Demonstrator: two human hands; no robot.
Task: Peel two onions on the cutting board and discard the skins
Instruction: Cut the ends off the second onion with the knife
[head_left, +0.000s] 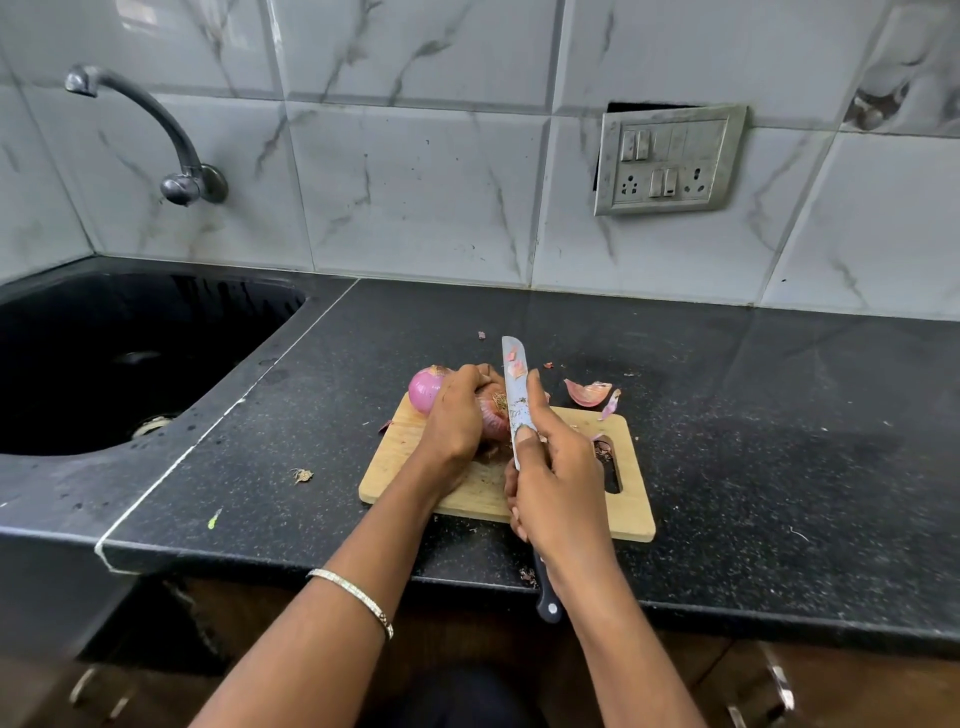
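Head view: 2 red onions sit at the far left of the wooden cutting board (631, 512), which lies on the black tabletop (779, 441) close to its front edge.

The peeled onion (425, 387), smooth and pink, rests at the board's far left corner, just beside the fingers of the left hand (457, 415). That hand's grip is curled over the unpeeled onion (496, 418), pressing it down on the board, probably so it cannot roll under the blade. Its papery skin and dry root end show toward the knife.

The right hand (558, 483) has its grip wrapped round the handle of the knife (514, 384). The forefinger runs up the blade and the thumb lies on its flat, a choked-up hold that suits fine trimming. The blade points away from the person, right beside the onion's root end, with bits of skin stuck to it.

Loose onion skins (587, 392) lie on the tabletop just past the board's far edge, not yet discarded. More scraps sit by the board's handle slot.

By my reading, 1 onion is done, and the 2nd is about to have its end trimmed before its skin is pulled off.
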